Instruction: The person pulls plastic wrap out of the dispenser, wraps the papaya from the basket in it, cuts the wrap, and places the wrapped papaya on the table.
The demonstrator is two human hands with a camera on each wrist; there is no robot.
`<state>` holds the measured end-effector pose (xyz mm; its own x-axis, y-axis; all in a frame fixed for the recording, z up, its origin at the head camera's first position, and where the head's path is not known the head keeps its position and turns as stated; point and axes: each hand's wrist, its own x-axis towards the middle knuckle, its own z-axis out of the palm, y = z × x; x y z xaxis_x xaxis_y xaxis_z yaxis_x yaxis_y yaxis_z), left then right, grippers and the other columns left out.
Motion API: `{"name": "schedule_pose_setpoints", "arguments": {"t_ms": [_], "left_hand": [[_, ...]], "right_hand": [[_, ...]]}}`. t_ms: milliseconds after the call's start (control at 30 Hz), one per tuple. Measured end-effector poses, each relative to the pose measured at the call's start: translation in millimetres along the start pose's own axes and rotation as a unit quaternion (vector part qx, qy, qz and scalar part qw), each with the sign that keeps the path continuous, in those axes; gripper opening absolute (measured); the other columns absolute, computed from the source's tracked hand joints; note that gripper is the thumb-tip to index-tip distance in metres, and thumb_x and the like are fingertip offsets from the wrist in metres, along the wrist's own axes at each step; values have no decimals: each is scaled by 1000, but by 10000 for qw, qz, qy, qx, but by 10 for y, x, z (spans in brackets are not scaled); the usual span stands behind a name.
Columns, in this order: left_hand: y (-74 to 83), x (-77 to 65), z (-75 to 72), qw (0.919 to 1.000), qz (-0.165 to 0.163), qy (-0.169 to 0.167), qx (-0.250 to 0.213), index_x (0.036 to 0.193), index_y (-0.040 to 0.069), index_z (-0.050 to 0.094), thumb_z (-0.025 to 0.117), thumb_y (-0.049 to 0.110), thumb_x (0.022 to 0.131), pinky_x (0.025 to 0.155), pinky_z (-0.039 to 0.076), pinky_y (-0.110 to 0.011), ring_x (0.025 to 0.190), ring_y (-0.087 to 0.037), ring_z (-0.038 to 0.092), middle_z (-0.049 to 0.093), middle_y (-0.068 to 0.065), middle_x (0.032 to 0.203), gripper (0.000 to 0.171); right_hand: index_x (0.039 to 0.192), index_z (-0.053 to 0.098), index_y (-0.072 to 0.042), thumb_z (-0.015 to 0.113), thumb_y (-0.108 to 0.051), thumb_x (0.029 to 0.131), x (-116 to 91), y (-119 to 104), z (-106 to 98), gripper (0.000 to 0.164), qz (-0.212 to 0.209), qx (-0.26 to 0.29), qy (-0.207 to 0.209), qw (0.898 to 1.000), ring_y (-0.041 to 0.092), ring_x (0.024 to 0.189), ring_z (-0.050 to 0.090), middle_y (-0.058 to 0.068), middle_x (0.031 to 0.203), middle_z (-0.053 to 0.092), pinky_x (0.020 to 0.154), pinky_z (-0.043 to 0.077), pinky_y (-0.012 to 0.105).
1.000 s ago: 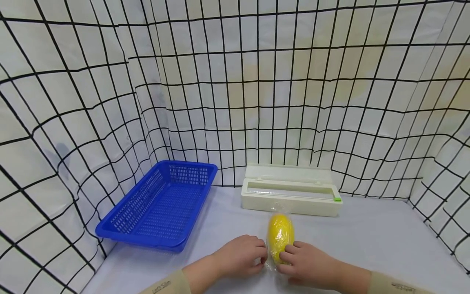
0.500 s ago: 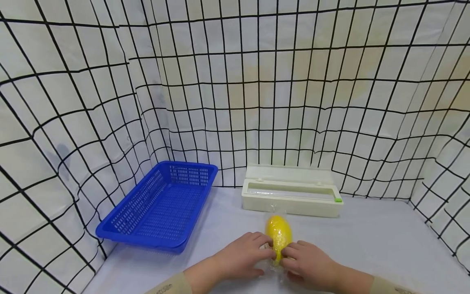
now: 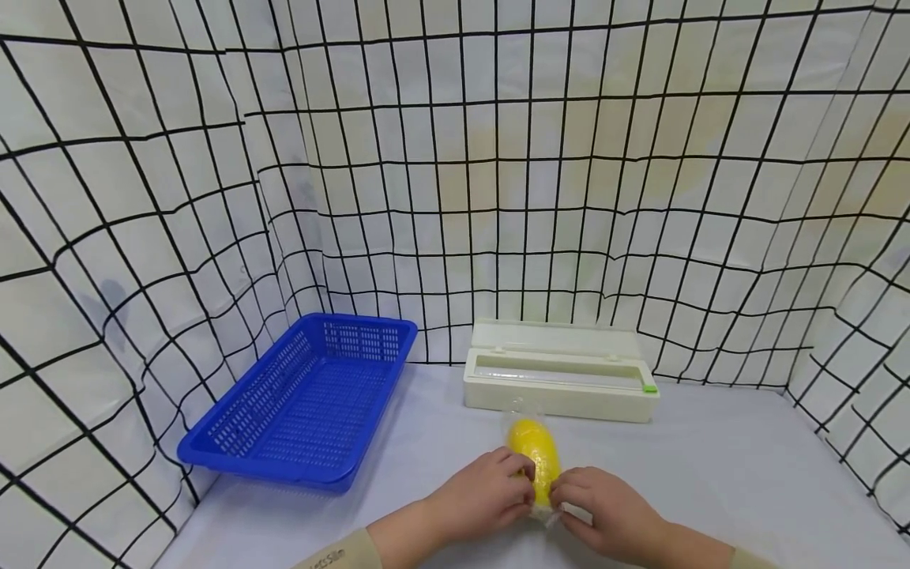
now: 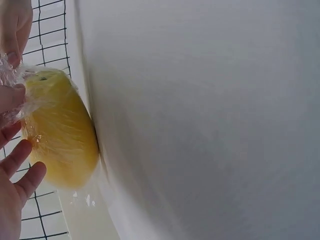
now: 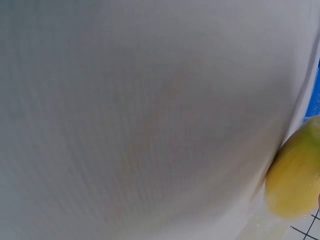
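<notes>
A yellow oval fruit (image 3: 535,450) wrapped in clear cling film (image 4: 35,102) lies on the white cloth, a green spot at its near end in the left wrist view. My left hand (image 3: 486,491) is at its left side; there the thumb pinches the bunched film while other fingers spread along the fruit (image 4: 62,130). My right hand (image 3: 604,506) is at the near right end, pinching film between thumb and fingers. Part of the fruit (image 5: 295,175) shows at the right wrist view's edge, where the right hand is nearly all out of frame.
Behind the fruit stands a cream cling film dispenser (image 3: 558,401), lid raised, with a green slider at its right end. A blue plastic basket (image 3: 266,466) sits at the left. White sheeting with black grid lines (image 3: 533,174) encloses the back and sides.
The fruit's far end has swung a little to the left. My left hand has come in against the fruit's side, and the right hand has moved slightly right and off its top.
</notes>
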<state>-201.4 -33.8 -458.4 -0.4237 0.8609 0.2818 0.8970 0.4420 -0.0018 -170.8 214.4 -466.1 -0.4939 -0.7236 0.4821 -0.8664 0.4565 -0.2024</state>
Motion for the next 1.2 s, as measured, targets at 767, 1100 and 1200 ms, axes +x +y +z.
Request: {"name": "schedule_pose_setpoints", "arguments": {"t_ms": [767,1100,1200], "left_hand": [[11,88,-15,9630,-2023,291,-1757,88,28,71,75,34,89,85,49,-23,96,-2,51,56,17,103,7],[-6,108,-42,9602,-2013,95,-1932,89,27,74,73,33,91,94,48,-25,99,-1,53,58,19,103,5],[-8,112,-47,9574,-2067,71,-2016,89,28,73,72,36,91,93,48,-25,99,-1,52,57,19,102,9]], "right_hand": [[96,66,-29,73,-28,91,58,-34,-41,9,1835,482,338,9813,2,83,57,-19,97,62,68,54,24],[91,70,-22,69,-35,93,79,45,-41,13,3069,1711,178,9361,3,80,55,-13,90,65,66,50,23],[88,69,-26,71,-37,91,86,52,-21,11,3124,1423,306,9388,7,83,55,-12,95,62,66,50,23]]}}
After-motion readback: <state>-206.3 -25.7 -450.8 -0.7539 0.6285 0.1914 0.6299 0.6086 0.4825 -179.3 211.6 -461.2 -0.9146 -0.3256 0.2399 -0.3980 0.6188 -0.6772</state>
